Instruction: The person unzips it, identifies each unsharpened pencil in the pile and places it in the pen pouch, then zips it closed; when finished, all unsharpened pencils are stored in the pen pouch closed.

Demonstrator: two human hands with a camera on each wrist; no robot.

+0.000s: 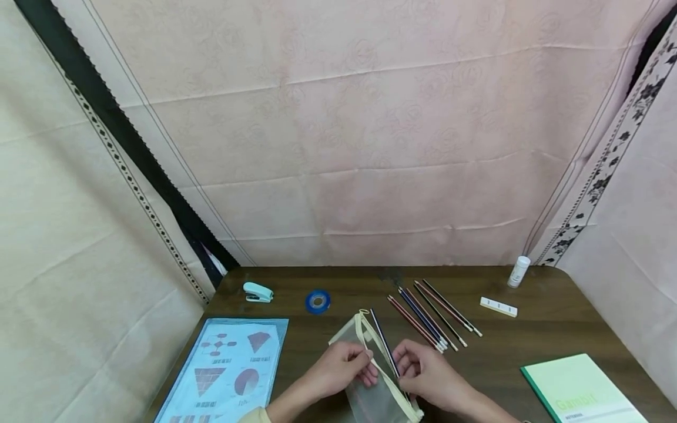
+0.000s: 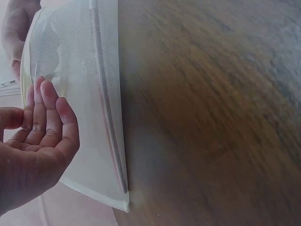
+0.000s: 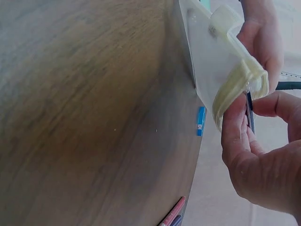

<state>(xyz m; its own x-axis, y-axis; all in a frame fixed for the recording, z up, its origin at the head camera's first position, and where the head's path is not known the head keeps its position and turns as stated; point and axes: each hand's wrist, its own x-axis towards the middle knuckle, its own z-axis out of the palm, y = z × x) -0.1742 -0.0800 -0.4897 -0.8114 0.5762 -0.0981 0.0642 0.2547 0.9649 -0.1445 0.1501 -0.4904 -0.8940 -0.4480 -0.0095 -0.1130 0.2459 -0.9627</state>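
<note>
A translucent mesh zipper pouch (image 1: 372,402) with pale yellow trim stands tilted at the table's near middle. My left hand (image 1: 341,369) pinches its rim between thumb and fingers. My right hand (image 1: 431,376) holds a dark pencil (image 1: 379,335) between thumb and fingers at the pouch's mouth; in the right wrist view this pencil (image 3: 249,113) shows beside the yellow zipper edge. Through the mesh in the left wrist view, a long pencil shape (image 2: 104,89) lies along the pouch's lower side, with a reddish line next to it. How many pencils are inside I cannot tell.
Several pencils (image 1: 423,311) lie fanned out behind my right hand. Farther back are a light blue stapler (image 1: 258,292), blue tape roll (image 1: 318,301), white block (image 1: 499,306) and small white bottle (image 1: 519,272). A blue folder (image 1: 222,370) lies left, a green notebook (image 1: 584,388) right.
</note>
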